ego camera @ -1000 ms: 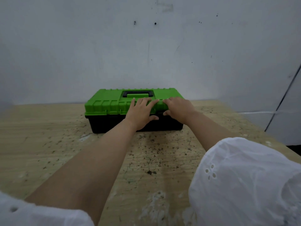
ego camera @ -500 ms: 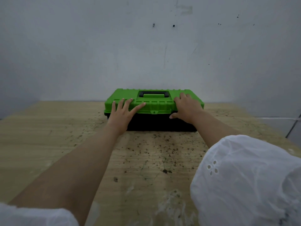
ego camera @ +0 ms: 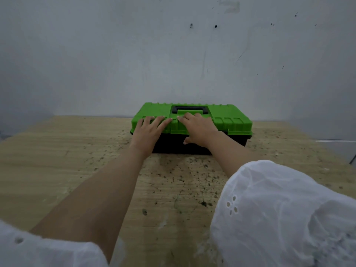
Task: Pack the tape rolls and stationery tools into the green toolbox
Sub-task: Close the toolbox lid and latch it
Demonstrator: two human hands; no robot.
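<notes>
The green toolbox (ego camera: pixel 232 121) sat shut at the table's (ego camera: pixel 57 155) far edge by the wall (ego camera: pixel 115 54), tabletop stretching wide either side. The left hand (ego camera: pixel 149 130) and right hand (ego camera: pixel 199 130) lay flat on its lid, fingers spread, fingertips nearly meeting.

Rectangular plastic toolbox (ego camera: pixel 231 120), bright green ribbed lid over black base, shut. Black handle (ego camera: pixel 189 107) folded flat in the lid's top. Level at the far edge of the wooden counter (ego camera: pixel 57 160), long side forward.
</notes>
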